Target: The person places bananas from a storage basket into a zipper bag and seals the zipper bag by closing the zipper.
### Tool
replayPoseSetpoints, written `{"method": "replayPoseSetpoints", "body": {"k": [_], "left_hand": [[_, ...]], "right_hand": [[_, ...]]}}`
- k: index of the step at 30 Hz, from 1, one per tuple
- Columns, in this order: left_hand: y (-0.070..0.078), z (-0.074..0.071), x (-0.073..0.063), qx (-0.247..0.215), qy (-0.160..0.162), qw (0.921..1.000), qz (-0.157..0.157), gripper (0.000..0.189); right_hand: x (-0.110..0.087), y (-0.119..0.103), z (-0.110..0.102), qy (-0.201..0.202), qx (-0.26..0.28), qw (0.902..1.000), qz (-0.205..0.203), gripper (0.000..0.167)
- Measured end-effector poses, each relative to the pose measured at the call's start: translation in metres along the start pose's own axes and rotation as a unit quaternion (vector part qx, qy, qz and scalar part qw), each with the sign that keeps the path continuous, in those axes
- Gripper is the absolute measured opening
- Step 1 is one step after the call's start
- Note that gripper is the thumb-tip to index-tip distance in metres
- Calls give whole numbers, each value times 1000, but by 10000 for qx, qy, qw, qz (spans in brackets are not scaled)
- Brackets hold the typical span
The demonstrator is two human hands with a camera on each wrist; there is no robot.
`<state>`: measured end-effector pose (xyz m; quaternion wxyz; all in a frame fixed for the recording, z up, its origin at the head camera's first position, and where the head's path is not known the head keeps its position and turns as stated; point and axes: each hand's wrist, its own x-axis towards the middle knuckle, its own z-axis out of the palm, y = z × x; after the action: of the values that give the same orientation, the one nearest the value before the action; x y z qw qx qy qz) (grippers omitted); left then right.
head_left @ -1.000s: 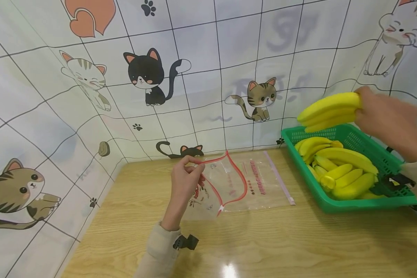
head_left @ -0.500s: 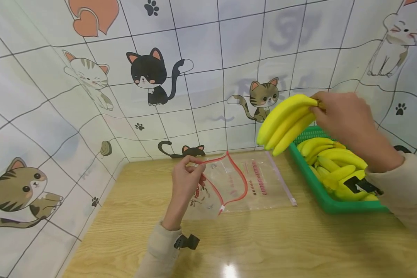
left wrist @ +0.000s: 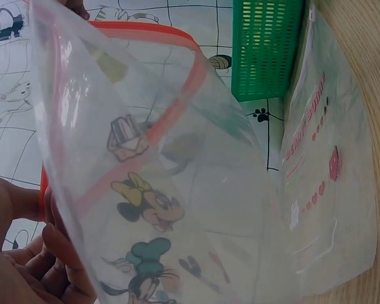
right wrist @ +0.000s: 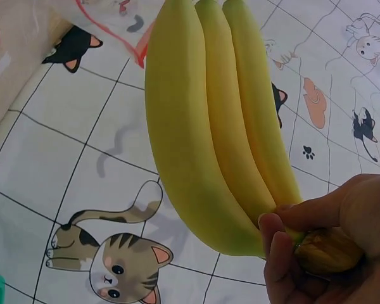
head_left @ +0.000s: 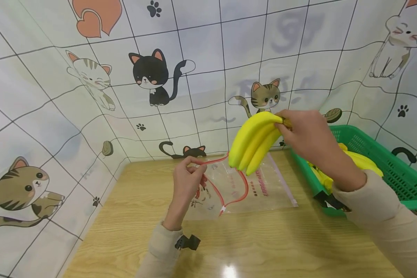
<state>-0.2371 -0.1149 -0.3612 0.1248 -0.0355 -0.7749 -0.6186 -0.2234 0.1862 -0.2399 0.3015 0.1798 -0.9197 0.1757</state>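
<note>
My right hand (head_left: 307, 135) grips a bunch of three yellow bananas (head_left: 251, 143) by its brown stem, tips hanging down. The bunch hangs above the open mouth of a clear zip bag (head_left: 208, 202) with a red zip edge. With my left hand (head_left: 189, 179) I pinch that bag's edge, holding its mouth apart. In the left wrist view the bag's cartoon prints (left wrist: 149, 206) show, and the fingers (left wrist: 57, 253) hold the red rim. Close up in the right wrist view, the bananas (right wrist: 190, 126) point away from the thumb.
A green plastic basket (head_left: 403, 173) with more bananas (head_left: 363, 160) stands at the right, partly behind my right forearm. Another clear bag with a lilac zip strip (head_left: 283, 179) lies flat on the wooden table (head_left: 264, 243). A cat-print covering (head_left: 201, 69) rises behind.
My right hand has carried the bananas left and downward, from over the green basket to over the bag's mouth. The left hand has stayed in place, pinching the bag.
</note>
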Motion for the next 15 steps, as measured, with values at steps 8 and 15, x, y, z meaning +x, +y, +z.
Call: {"method": "replayPoseSetpoints", "body": {"k": [8,15], "left_hand": [[0,0,0,38,17,10000,-84,5],[1,1,-1,3,3,10000,-34,7]], "right_hand": [[-7,-10,27,-16,244,9997,-25,20],[-16,-15,51,-52,510,9985,166,21]]}}
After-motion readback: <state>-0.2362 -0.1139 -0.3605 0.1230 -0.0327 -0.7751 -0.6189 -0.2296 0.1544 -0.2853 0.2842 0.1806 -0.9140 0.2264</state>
